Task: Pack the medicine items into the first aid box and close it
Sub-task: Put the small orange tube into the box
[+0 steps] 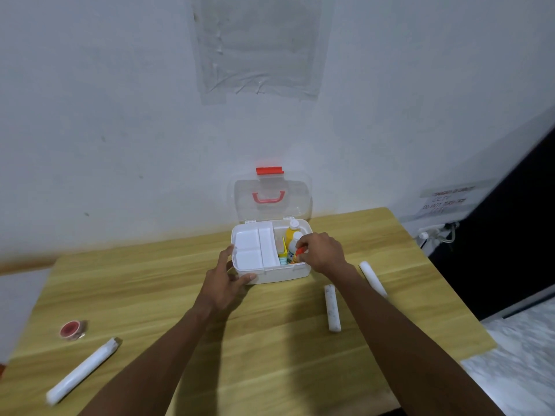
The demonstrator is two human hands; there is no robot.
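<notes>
The white first aid box stands open at the back of the wooden table, its clear lid with red latch and handle upright against the wall. A white divided tray fills its left half. A yellow bottle and other small packs stand in the right half. My left hand grips the box's front left corner. My right hand pinches a small red-orange item over the right compartment. Three white rolled bandages lie outside the box: one in front, one to the right, one at the near left.
A red tape roll sits near the table's left edge. The table ends at the right beside a dark cabinet and a pale floor. A wall socket with cables hangs at the right.
</notes>
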